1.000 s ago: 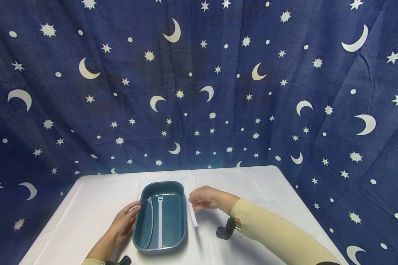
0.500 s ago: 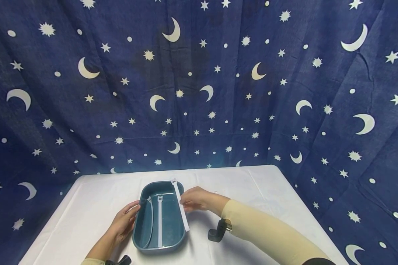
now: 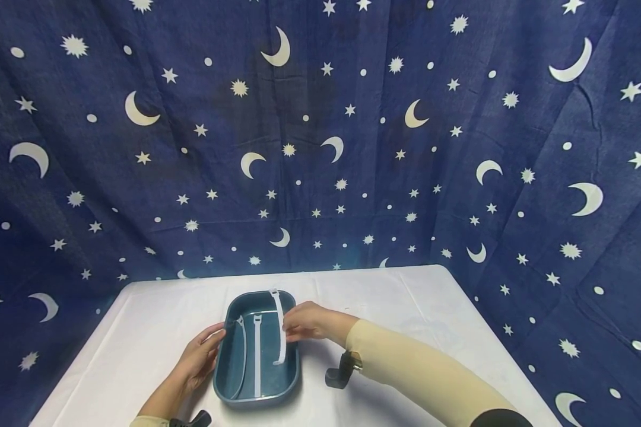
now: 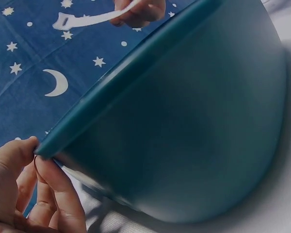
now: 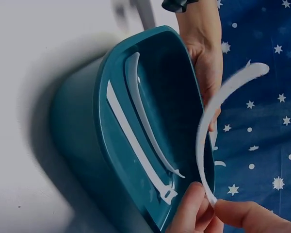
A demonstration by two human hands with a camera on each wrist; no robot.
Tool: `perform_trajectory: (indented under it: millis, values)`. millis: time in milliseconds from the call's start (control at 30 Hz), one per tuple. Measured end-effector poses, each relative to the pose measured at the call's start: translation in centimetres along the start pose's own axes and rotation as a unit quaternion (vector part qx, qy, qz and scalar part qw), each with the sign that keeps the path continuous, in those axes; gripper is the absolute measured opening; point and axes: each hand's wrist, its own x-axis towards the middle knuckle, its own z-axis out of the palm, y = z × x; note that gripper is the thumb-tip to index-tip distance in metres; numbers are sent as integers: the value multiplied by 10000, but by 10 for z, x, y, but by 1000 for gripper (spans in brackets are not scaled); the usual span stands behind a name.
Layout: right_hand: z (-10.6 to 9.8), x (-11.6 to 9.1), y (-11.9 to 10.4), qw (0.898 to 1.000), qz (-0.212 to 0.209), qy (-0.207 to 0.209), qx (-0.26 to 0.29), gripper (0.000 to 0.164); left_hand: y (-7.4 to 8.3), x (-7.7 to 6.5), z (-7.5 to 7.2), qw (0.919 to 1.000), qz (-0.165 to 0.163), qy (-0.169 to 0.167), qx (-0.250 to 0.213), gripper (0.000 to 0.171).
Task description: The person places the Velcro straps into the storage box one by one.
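A deep teal tub with rounded corners stands on the white-covered table. My left hand pinches its left rim between thumb and fingers, seen close in the left wrist view. Two white cable ties lie inside: a straight flat one in the middle and a bowed one along the left wall. Above the tub's right side, my right hand pinches a third white cable tie, which has a slotted head and a fuzzy surface. It curves between thumb and fingertips in the right wrist view.
A white cloth covers the table. Behind and to the right hangs a dark blue curtain with moons and stars. A black wrist mount sits on the right sleeve.
My right hand has moved left with the cable tie, from beside the tub to over its right side. The tie now bends more. My left hand stays on the rim.
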Motion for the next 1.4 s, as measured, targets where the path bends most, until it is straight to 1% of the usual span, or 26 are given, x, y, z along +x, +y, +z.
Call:
perform_trajectory:
  millis: [100, 300, 400, 533, 633, 700, 767, 867, 1033, 1167, 1400]
  values:
    - [4, 2, 1, 10000, 12, 23, 63, 12, 0, 0, 1, 10000, -53, -28, 0, 69]
    - [11, 6, 0, 9999, -24, 65, 109, 15, 1, 2, 0, 9999, -105, -22, -73, 70]
    - [14, 7, 0, 9999, -70, 71, 47, 16, 1, 1, 0, 9999, -106, -32, -118, 69]
    - [21, 7, 1, 9997, -161, 172, -65, 12, 1, 1, 0, 9998, -109, -51, -129, 66]
    - [27, 7, 1, 9984, -228, 397, -325, 7, 1, 2, 0, 9999, -127, -24, -36, 65]
    - [31, 7, 2, 9958, -274, 589, -646, 3, 2, 2, 0, 9999, -132, -31, 30, 66]
    - [35, 7, 3, 9915, -293, 744, -1022, 7, 2, 3, 0, 9999, -142, -14, 51, 67]
    - [42, 7, 5, 9832, -346, 858, -1575, 16, 1, 3, 0, 9999, -134, -19, 62, 69]
    - [52, 13, 10, 9698, -497, 1060, -2142, 22, 1, 2, -1, 9999, -90, 0, 71, 71]
    - [58, 18, 16, 9657, -557, 1230, -2219, 24, 1, 2, -1, 10000, -73, -62, 23, 70]
    - [61, 21, 18, 9691, -612, 1321, -1991, 21, 2, 1, 1, 9999, -96, -122, -17, 77]
